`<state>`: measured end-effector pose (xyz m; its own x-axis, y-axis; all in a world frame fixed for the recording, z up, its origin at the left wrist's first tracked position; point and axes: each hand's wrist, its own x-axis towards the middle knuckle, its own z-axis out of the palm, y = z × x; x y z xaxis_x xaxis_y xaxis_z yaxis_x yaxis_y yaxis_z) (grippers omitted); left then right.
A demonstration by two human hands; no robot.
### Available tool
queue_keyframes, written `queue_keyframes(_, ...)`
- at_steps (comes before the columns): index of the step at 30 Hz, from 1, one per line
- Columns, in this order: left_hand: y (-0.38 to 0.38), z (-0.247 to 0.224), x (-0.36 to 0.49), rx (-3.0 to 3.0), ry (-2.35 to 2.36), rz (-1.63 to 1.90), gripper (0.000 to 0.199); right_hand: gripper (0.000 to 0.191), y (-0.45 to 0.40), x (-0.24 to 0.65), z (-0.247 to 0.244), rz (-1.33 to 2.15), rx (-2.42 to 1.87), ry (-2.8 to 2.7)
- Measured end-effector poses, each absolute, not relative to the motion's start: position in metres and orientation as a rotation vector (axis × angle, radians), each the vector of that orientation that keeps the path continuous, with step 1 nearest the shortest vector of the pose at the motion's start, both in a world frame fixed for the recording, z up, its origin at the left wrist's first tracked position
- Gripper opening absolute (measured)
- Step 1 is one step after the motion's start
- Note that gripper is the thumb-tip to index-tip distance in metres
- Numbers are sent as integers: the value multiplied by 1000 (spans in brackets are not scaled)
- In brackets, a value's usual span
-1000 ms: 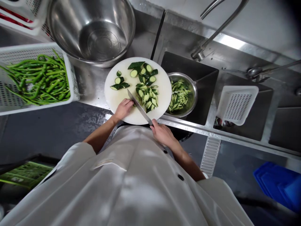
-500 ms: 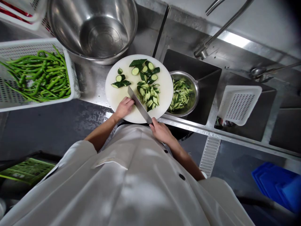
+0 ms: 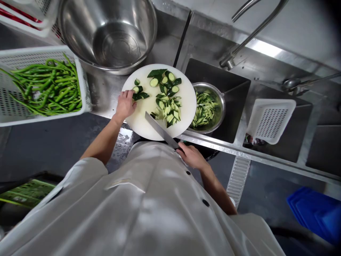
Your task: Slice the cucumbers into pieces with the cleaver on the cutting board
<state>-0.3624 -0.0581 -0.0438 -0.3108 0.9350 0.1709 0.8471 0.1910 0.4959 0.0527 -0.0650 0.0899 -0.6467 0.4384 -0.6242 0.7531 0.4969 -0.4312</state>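
My right hand (image 3: 192,155) grips the handle of a kitchen knife (image 3: 162,131), its blade slanting over the near edge of a round white cutting board (image 3: 138,126). At the board's left side my left hand (image 3: 126,105) reaches in, fingertips at a few dark-green cucumber pieces (image 3: 141,96), thumb apart from the fingers. Cut cucumber slices (image 3: 170,110) lie heaped right of the blade, partly fanned. Behind them sit larger cucumber chunks (image 3: 165,80) with pale cut faces. A metal bowl (image 3: 223,106) beside the board holds many more cucumber slices (image 3: 204,108).
A white basket (image 3: 86,90) of long green peppers (image 3: 50,87) stands at left. Behind the board is a large steel basin (image 3: 119,42). To the right are sinks with a faucet (image 3: 229,60) and a white perforated basket (image 3: 271,121). Blue plastic items (image 3: 314,213) lie low at right.
My left hand has moved left and away from the blade to the cucumber pieces at the board's left. The knife has shifted slightly toward me and right, still in my right hand.
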Motion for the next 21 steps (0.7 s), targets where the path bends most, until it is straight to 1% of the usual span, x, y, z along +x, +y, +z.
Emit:
queue_keyframes(2,-56,-46,-365,1732,2267,758,40,33,-63,45,79,-990,1042,2300)
queue_keyframes(5,-65,-48,-337,1617,2301,782,37,39,-63,32,72,-988,1208,2275)
queue_keyframes(11,-91,-43,-256,1334,2307,647,49,40,-70,17,85,-921,1263,2215)
queue_keyframes(14,-97,-42,-256,1295,2280,644,38,39,-71,15,89,-889,1236,2206)
queue_keyframes(17,-106,-40,-278,1492,2251,702,31,39,-71,14,89,-881,1200,2219)
queue_keyframes(21,-116,-39,-296,2064,1816,724,27,38,-72,10,88,-817,1145,2221)
